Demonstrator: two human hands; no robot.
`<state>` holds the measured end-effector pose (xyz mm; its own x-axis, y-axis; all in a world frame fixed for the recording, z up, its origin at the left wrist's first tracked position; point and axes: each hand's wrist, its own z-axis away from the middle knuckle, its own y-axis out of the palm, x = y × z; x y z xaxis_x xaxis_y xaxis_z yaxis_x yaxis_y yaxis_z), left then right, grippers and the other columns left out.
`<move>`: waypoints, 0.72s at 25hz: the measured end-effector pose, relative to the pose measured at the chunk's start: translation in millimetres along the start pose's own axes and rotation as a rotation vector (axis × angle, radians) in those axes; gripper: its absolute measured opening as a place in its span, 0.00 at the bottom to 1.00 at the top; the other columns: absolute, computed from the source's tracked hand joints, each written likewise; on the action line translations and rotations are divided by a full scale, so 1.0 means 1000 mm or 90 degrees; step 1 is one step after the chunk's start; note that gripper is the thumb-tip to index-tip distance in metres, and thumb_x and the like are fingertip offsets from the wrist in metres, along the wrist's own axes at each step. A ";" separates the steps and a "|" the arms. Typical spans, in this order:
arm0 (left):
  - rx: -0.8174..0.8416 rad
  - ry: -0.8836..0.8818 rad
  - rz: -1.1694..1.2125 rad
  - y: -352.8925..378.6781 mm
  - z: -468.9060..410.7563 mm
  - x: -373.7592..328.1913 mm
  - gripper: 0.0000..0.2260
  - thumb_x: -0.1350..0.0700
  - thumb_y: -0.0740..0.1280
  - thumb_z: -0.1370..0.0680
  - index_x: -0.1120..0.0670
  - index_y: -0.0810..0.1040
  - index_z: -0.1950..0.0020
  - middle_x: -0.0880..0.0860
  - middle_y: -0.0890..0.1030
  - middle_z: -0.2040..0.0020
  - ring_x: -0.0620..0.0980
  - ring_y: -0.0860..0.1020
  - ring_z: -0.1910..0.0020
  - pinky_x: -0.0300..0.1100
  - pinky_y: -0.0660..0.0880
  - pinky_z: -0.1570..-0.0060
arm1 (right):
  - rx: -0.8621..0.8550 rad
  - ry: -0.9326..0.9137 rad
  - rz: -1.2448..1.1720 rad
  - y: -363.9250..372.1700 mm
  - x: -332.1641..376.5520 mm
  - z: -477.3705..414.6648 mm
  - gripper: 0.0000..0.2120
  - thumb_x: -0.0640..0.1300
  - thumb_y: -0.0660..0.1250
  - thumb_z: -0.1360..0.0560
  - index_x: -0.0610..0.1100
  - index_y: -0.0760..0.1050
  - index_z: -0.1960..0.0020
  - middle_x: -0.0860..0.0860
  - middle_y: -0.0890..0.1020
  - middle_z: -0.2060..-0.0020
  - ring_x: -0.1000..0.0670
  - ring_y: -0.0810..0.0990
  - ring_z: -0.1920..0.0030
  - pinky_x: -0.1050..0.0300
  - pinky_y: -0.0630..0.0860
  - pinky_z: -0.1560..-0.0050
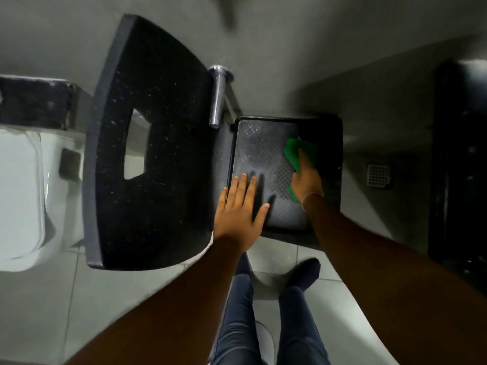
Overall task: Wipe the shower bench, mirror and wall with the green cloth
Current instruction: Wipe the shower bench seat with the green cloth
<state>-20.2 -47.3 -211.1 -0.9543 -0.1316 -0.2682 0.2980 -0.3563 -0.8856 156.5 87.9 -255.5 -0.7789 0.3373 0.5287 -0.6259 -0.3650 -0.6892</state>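
A person is looking straight down at a dark shower bench (266, 154) with a textured, wet-looking seat, fixed against a grey wall (290, 48). The right hand (307, 177) is pressing a green cloth (297, 151) flat against the far right part of the seat, fingers curled over the cloth and holding it down. The left hand (241, 209) is lying open and empty, fingers spread, palm resting on the bench's near left edge as a brace.

A large black folding panel (152, 143) with a cut-out hole is standing just left of the bench, and a metal grab bar (218, 98) is sticking out from the wall between them. A white toilet (21, 193) is sitting at far left, and a floor drain (378, 175) at right. No mirror is clearly visible.

Risks, as a judgement: the wet seat could let the bracing palm slide off the edge, tipping the person forward. A wide leftward sweep could knock knuckles against the grab bar. The cloth is bunched, so it may skip patches of the patterned surface.
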 end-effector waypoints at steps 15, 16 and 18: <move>-0.726 0.441 0.126 -0.449 0.004 -0.289 0.32 0.46 0.63 0.15 0.50 0.58 0.12 0.47 0.42 0.07 0.49 0.45 0.08 0.52 0.45 0.11 | -0.661 -0.173 -0.700 -0.423 0.176 0.234 0.33 0.30 0.63 0.21 0.61 0.69 0.25 0.51 0.78 0.28 0.50 0.80 0.31 0.53 0.77 0.31; -0.779 0.473 0.128 -0.487 0.009 -0.313 0.30 0.45 0.61 0.13 0.49 0.57 0.13 0.48 0.43 0.07 0.50 0.45 0.08 0.51 0.44 0.10 | -0.714 -0.226 -0.694 -0.451 0.183 0.235 0.34 0.34 0.63 0.23 0.64 0.67 0.25 0.54 0.76 0.26 0.55 0.77 0.28 0.60 0.73 0.29; -0.879 0.503 0.119 -0.567 0.021 -0.366 0.28 0.42 0.54 0.10 0.50 0.57 0.11 0.56 0.50 0.07 0.52 0.45 0.08 0.54 0.45 0.11 | -0.766 -0.328 -0.691 -0.506 0.198 0.233 0.36 0.39 0.61 0.23 0.73 0.63 0.25 0.60 0.71 0.24 0.65 0.72 0.26 0.73 0.68 0.29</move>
<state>160.8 183.7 397.5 -0.8099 0.5698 -0.1391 0.5785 0.7367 -0.3501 310.1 137.4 313.4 -0.1273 -0.4128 0.9019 -0.6466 0.7241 0.2401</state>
